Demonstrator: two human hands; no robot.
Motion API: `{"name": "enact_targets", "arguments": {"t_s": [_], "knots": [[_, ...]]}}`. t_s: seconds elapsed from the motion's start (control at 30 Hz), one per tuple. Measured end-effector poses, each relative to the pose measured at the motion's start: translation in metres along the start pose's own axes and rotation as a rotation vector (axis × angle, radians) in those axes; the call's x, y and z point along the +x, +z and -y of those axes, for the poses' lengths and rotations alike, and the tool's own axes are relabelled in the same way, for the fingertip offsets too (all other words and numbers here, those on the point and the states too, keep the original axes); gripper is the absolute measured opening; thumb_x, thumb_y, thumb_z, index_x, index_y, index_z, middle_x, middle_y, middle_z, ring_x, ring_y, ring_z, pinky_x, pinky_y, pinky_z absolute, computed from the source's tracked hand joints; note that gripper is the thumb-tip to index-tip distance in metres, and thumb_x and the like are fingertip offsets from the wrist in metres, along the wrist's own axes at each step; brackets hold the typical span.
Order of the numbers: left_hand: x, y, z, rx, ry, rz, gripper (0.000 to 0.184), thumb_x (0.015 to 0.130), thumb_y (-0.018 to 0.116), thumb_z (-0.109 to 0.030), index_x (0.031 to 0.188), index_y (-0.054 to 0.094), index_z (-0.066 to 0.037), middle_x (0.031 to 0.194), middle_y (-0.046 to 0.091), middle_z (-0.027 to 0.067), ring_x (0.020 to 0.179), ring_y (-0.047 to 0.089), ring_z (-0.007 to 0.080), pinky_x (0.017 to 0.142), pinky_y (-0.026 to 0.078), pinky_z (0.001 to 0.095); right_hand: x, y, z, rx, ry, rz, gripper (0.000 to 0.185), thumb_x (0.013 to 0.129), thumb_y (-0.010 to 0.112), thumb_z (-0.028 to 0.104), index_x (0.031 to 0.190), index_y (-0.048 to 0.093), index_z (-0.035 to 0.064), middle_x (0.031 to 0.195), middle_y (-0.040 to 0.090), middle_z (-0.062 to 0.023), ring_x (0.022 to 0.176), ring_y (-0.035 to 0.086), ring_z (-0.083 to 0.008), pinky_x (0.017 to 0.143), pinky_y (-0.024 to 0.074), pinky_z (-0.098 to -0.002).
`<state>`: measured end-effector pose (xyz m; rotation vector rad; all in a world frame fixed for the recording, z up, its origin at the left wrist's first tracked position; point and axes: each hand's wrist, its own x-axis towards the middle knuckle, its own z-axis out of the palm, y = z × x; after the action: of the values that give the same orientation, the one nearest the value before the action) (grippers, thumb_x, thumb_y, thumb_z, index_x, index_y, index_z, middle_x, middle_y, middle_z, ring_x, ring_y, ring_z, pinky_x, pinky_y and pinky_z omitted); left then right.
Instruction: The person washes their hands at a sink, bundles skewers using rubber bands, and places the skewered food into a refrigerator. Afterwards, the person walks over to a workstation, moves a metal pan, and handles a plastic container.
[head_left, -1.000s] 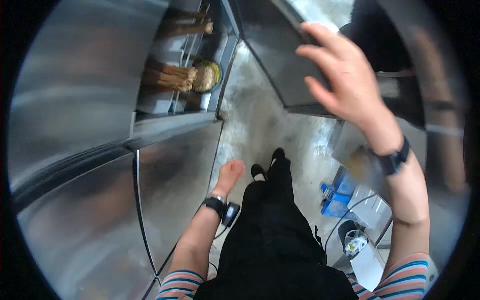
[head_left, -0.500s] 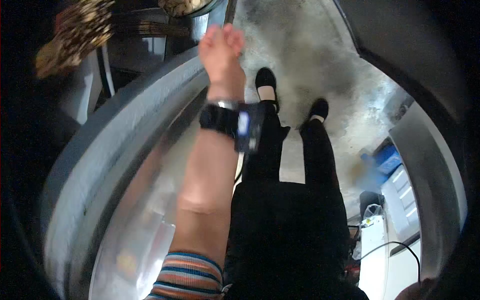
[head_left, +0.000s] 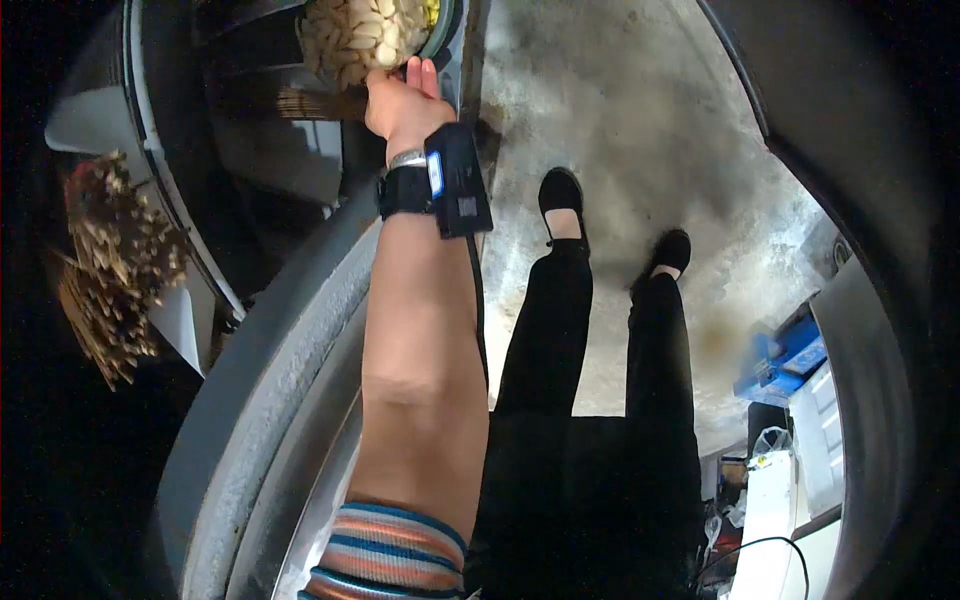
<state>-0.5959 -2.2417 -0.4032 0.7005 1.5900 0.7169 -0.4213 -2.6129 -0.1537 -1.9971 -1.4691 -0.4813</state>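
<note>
My left hand (head_left: 402,108), palm turned upward, is at the near edge of a bowl (head_left: 438,38) with a greenish rim. Its thumb side closes against that edge, and two fingertips stick up beside it. Part of the grip is hidden. Pale, flat oval pieces (head_left: 360,35) heap up in the bowl, with a bit of yellow at the right. A black strapped device (head_left: 460,180) sits on my left wrist, its cable trailing down the forearm. My right hand does not show.
Bundles of thin sticks (head_left: 120,265) stand at the left; another bundle (head_left: 318,104) lies just below the bowl. A curved grey metal edge (head_left: 300,340) runs along my left. My shoes stand on the concrete floor (head_left: 640,120). Blue items (head_left: 790,350) and a white box (head_left: 765,510) are at the right.
My left hand has reached forward and up to the bowl. The view has shifted, bringing more of the bowl and the stick bundles into sight.
</note>
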Motion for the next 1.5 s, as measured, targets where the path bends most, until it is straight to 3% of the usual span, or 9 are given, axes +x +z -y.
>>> {"name": "enact_targets", "arguments": {"t_s": [0.4,0.47,0.53,0.6,0.73,0.93,1.0,1.07,1.5], "knots": [[0.002,-0.014,-0.001,-0.021,0.101,0.177,0.015,0.086,0.058,-0.002,0.1,0.057,0.004,0.096,0.063,0.0086,0.081,0.059,0.0087,0.067,0.049,0.0201,-0.002,0.012,-0.024,0.028,0.036,-0.012,0.021,0.092,0.048,0.026,0.095,0.054,0.0062,0.097,0.055,-0.0084,0.097,0.05,-0.0206,0.088,0.0382,-0.041],[-0.013,-0.012,-0.017,0.992,0.477,0.216,0.015,0.087,0.056,0.0,0.101,0.055,0.006,0.097,0.062,0.0098,0.082,0.059,0.0088,0.067,0.049,0.0199,0.001,0.011,-0.026,0.022,0.027,-0.007,0.021,0.092,0.048,0.026,0.094,0.054,0.0062,0.096,0.055,-0.0083,0.096,0.05,-0.0206,0.088,0.0382,-0.041],[0.005,-0.014,-0.018,0.729,0.527,0.287,0.011,0.087,0.055,0.001,0.096,0.057,0.006,0.089,0.062,0.0085,0.08,0.059,0.0087,0.067,0.05,0.0198,0.005,0.009,-0.029,0.02,0.012,-0.009,0.021,0.092,0.048,0.026,0.094,0.054,0.0062,0.096,0.055,-0.0083,0.096,0.05,-0.0206,0.088,0.0382,-0.041],[0.011,-0.008,-0.028,-0.186,-0.219,0.197,0.008,0.085,0.054,0.003,0.093,0.053,0.002,0.087,0.054,0.0051,0.075,0.056,0.0106,0.071,0.054,0.0204,0.009,0.008,-0.028,0.011,-0.001,-0.007,0.021,0.092,0.048,0.026,0.094,0.054,0.0063,0.096,0.055,-0.0082,0.096,0.05,-0.0206,0.088,0.0382,-0.041],[0.015,-0.015,-0.014,1.005,0.676,0.305,0.015,0.083,0.064,-0.009,0.092,0.061,0.002,0.076,0.061,0.0081,0.076,0.061,0.0145,0.068,0.049,0.0277,0.023,0.0,-0.034,-0.015,-0.052,-0.027,0.021,0.092,0.048,0.026,0.094,0.054,0.0063,0.096,0.055,-0.0081,0.096,0.049,-0.0205,0.088,0.0382,-0.041],[-0.016,-0.006,-0.033,1.142,0.758,0.214,0.018,0.086,0.066,-0.017,0.093,0.064,0.0,0.081,0.064,0.0085,0.074,0.058,0.0139,0.069,0.047,0.0253,0.04,-0.022,-0.04,-0.065,-0.066,-0.096,0.02,0.092,0.047,0.026,0.094,0.054,0.0064,0.095,0.055,-0.0079,0.096,0.049,-0.0205,0.088,0.0381,-0.041],[-0.001,0.0,-0.025,0.954,0.607,0.262,0.02,0.088,0.06,-0.011,0.101,0.06,0.005,0.095,0.065,0.0106,0.085,0.063,0.0182,0.074,0.052,0.0225,0.042,-0.03,-0.041,-0.083,-0.059,-0.117,0.02,0.092,0.047,0.026,0.094,0.054,0.0065,0.095,0.055,-0.0078,0.096,0.049,-0.0205,0.088,0.0381,-0.041],[-0.007,0.021,-0.043,-0.234,-0.25,-0.105,0.018,0.089,0.056,-0.005,0.104,0.057,0.005,0.094,0.063,0.0118,0.085,0.063,0.0197,0.071,0.054,0.024,0.044,-0.034,-0.043,-0.084,-0.052,-0.126,0.02,0.092,0.047,0.026,0.093,0.054,0.0065,0.095,0.055,-0.0078,0.095,0.049,-0.0205,0.088,0.0381,-0.041],[0.049,0.003,-0.013,-0.248,-0.486,-0.117,0.024,0.085,0.061,-0.023,0.105,0.055,-0.012,0.092,0.056,0.0032,0.074,0.058,0.0139,0.058,0.053,0.0257,0.051,-0.06,-0.054,-0.078,-0.02,-0.198,0.02,0.092,0.047,0.025,0.093,0.053,0.0067,0.094,0.054,-0.0074,0.095,0.049,-0.0205,0.088,0.038,-0.0411]]}}
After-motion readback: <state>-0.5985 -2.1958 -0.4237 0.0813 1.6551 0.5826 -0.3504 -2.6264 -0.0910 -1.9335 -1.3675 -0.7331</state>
